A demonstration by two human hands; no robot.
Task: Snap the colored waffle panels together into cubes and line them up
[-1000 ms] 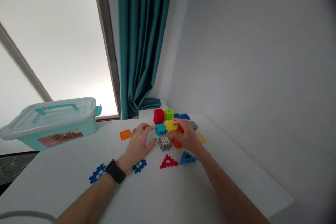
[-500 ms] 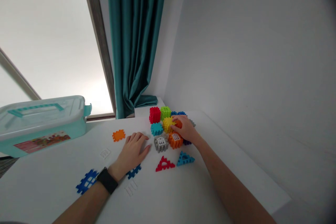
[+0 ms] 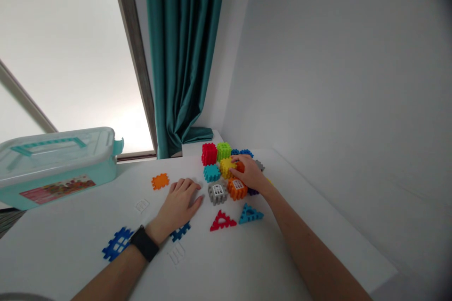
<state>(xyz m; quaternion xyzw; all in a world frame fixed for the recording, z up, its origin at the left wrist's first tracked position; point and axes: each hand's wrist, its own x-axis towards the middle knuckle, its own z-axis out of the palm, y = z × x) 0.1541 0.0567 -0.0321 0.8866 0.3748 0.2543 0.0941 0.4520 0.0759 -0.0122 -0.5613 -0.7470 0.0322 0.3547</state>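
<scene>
My left hand (image 3: 180,202) rests on the white table with its fingers spread and nothing in it, its wrist over part of a dark blue piece (image 3: 181,232). My right hand (image 3: 249,171) reaches into the cluster of toothed blocks. Its thumb and index finger are curled at the right side of the yellow block (image 3: 227,168), with an orange piece (image 3: 240,166) showing between them. In front are a grey block (image 3: 217,193) and an orange block (image 3: 237,189), both with white window pieces. A red block (image 3: 209,154), a green block (image 3: 223,151) and a turquoise block (image 3: 212,173) stand nearby.
A red triangle (image 3: 222,221) and a blue triangle (image 3: 250,214) lie nearer me. On the left are an orange plate (image 3: 160,181), a blue window plate (image 3: 117,244) and white frames (image 3: 142,205). A lidded turquoise box (image 3: 70,169) stands far left, beside the window.
The view has shifted very slightly. Both hands stay in the same places among the blocks.
</scene>
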